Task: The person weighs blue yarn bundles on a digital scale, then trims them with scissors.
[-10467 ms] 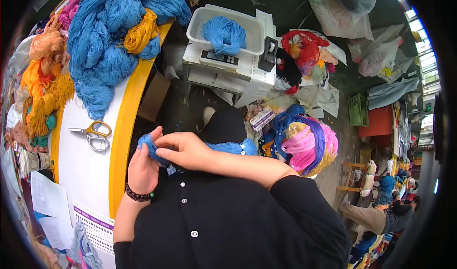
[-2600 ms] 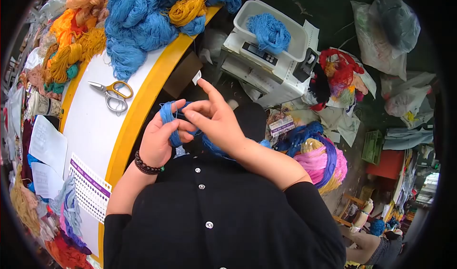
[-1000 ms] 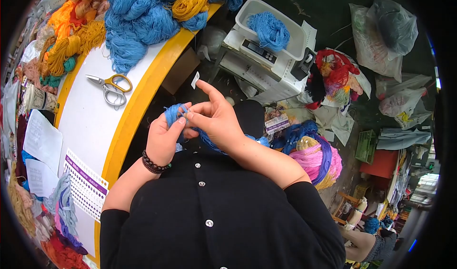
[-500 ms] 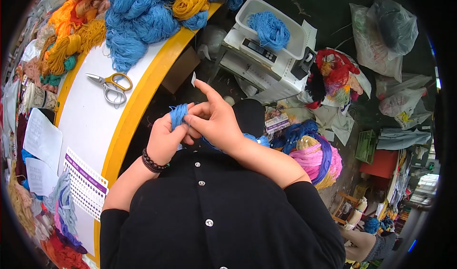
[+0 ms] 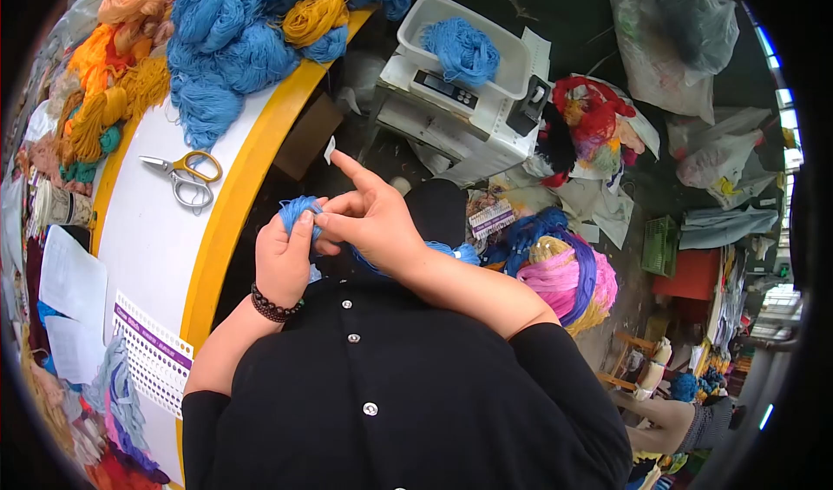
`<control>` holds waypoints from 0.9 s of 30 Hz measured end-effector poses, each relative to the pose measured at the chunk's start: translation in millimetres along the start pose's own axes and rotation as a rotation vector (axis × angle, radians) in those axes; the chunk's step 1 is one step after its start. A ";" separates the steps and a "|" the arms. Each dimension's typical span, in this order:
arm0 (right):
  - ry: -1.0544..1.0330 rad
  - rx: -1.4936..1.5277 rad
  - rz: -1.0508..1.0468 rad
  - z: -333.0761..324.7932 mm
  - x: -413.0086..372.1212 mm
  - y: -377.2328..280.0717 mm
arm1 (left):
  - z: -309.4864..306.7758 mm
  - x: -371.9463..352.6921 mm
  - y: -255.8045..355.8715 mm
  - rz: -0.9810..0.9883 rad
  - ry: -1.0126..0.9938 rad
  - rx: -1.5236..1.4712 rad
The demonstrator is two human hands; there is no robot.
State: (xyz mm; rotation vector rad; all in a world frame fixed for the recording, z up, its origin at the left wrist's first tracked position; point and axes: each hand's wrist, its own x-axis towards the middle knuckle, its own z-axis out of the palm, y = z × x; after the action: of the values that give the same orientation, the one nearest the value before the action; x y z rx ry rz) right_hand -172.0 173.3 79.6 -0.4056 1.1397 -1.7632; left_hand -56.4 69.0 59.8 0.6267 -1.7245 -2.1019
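The curled left hand (image 5: 285, 251) grips blue yarn (image 5: 298, 210).

- Down my left side, a white-topped table (image 5: 143, 256), its yellow edge (image 5: 227, 221) bowing through my view!
- Ahead of me, dark green floor (image 5: 568, 8), flecked with scraps.
- Just past the table, a low pale stand (image 5: 429, 125).
- Off to my right, wooden furniture (image 5: 628, 348), and bright windows (image 5: 787, 160) beyond!
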 end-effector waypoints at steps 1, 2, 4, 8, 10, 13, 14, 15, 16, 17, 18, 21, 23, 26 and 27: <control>0.005 -0.001 -0.004 -0.7 0.5 0.4 | 0.4 0.4 -0.3 0.001 -0.006 -0.001; -0.004 0.059 0.009 -1.9 1.2 1.7 | -0.2 0.9 -1.0 0.034 0.000 0.006; -0.012 0.118 0.020 -4.3 3.1 2.9 | -2.4 1.3 -3.9 0.068 0.004 0.012; 0.056 0.218 0.018 -16.1 11.4 1.4 | -11.9 8.4 -17.2 -0.188 0.034 -0.523; 0.017 0.308 0.106 -23.8 9.7 -25.8 | -27.7 17.2 -28.2 -0.327 -0.037 -0.937; -0.032 -0.041 0.016 -18.5 -13.0 -107.0 | -66.4 29.4 -70.6 -0.445 -0.018 -1.243; 0.015 -0.298 -0.090 -11.8 -23.9 -139.4 | -82.7 31.9 -91.1 -0.479 0.014 -1.313; 0.070 -0.599 -0.254 -7.5 -34.9 -172.2 | -96.4 33.0 -110.0 -0.523 0.158 -1.267; 0.117 -0.782 -0.453 3.6 -44.7 -201.9 | -111.1 31.6 -133.0 -0.525 0.216 -1.228; 0.152 -0.826 -0.597 -4.9 -54.9 -234.6 | -125.7 29.1 -158.0 -0.528 0.273 -1.190; 0.154 -0.831 -0.598 29.2 -42.7 -233.1 | -139.1 26.8 -183.0 -0.599 0.474 -1.125; 0.565 -1.119 -0.992 -86.0 -111.2 -437.1 | -178.7 10.3 -231.8 -0.688 0.775 -1.130; 0.860 -1.294 -1.251 -70.6 -113.6 -482.5 | -200.2 10.4 -252.6 -0.633 0.786 -1.148; 0.189 -0.889 -1.093 -4.4 -100.1 -477.0 | -190.6 15.0 -228.2 -0.416 0.808 -1.027; 0.148 -0.899 -1.052 -7.0 -102.6 -489.1 | -188.4 20.4 -218.3 -0.441 0.967 -1.011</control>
State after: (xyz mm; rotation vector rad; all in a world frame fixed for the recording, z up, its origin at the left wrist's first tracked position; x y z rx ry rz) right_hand -391.4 313.5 506.2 -1.6719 2.0243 -2.0093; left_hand 30.5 -54.0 -187.0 1.3803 0.0303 -1.9921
